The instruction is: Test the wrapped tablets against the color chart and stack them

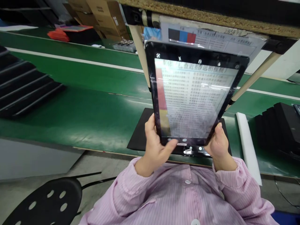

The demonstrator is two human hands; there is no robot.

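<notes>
A black-framed tablet [194, 100] is held up in front of me, tilted, its camera view showing rows of printed text and a strip of red and yellow. My left hand [156, 148] grips its lower left edge, the thumb lying over the bottom of the screen. Around the lower right corner closes my right hand [218, 142]. Behind the tablet a printed chart [211, 39] with colour blocks and text hangs from a shelf edge. Beneath the tablet lies a black mat [138, 137], with another dark glossy device [194, 151] partly hidden on it.
The green bench [93, 115] runs across the view. Stacked black cases [278, 128] and a white foam strip [248, 147] are at right; more dark stacked items [23, 84] stand left. Cardboard boxes [105, 15] sit behind. A black chair [53, 200] is at lower left.
</notes>
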